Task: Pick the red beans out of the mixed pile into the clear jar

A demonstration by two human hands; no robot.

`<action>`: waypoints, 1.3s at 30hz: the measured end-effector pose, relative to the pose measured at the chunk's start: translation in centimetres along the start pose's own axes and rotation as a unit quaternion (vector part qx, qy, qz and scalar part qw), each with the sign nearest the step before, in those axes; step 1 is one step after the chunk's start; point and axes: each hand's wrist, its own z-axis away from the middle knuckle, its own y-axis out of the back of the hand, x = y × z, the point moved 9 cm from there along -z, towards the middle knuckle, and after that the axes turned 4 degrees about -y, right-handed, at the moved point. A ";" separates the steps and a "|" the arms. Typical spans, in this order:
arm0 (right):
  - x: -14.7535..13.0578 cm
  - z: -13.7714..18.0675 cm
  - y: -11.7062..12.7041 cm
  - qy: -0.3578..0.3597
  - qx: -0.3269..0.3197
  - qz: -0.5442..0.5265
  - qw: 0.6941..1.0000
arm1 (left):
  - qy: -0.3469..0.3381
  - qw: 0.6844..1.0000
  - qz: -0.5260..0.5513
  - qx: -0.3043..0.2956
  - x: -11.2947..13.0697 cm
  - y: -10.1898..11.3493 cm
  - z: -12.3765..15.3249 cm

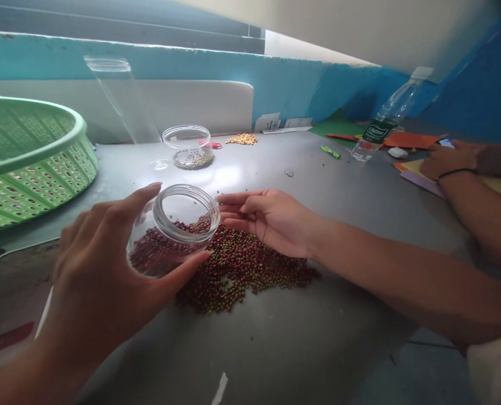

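My left hand (102, 270) is wrapped round a clear glass jar (172, 230), tilted with its mouth toward the right and partly filled with dark red beans. A pile of mixed red and green beans (242, 270) lies on the grey table (301, 349) just under and beside the jar. My right hand (271, 219) rests on the far side of the pile, palm turned to the jar, fingers stretched out near its rim. Nothing shows in that hand.
A green perforated basket (26, 157) stands at the left. A second clear jar (189, 147) with greenish beans, a small yellow grain heap (242, 139), a plastic water bottle (385, 121) and coloured paper sheets (411, 140) lie further back. Another person's hand (448, 160) rests at the right.
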 end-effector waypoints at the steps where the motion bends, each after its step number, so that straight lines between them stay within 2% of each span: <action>1: 0.0 0.0 0.0 0.002 -0.001 -0.005 1.000 | 0.002 1.000 0.001 -0.002 0.0 0.0 0.0; 5: -0.4 -0.1 0.0 0.015 -0.011 -0.012 1.000 | 0.009 1.000 0.000 -0.010 0.1 0.0 0.0; 10: -0.1 -0.4 0.2 0.009 -0.011 0.049 0.999 | 0.011 1.000 0.006 -0.009 0.1 -0.1 -0.1; 16: 0.9 -0.4 -0.3 -0.029 -0.077 0.113 0.990 | 0.010 1.000 0.002 0.000 0.1 0.1 -0.1; 19: 1.0 0.0 -0.8 -0.046 -0.090 0.109 0.989 | 0.010 1.000 0.004 0.001 0.1 0.2 -0.1; 25: 1.4 -0.1 -0.7 -0.052 -0.074 0.091 0.992 | 0.020 1.000 0.010 -0.002 -0.1 0.1 -0.1; 39: 2.8 0.3 -1.3 -0.096 -0.128 0.137 0.978 | 0.023 1.000 0.014 -0.004 -0.1 0.1 -0.2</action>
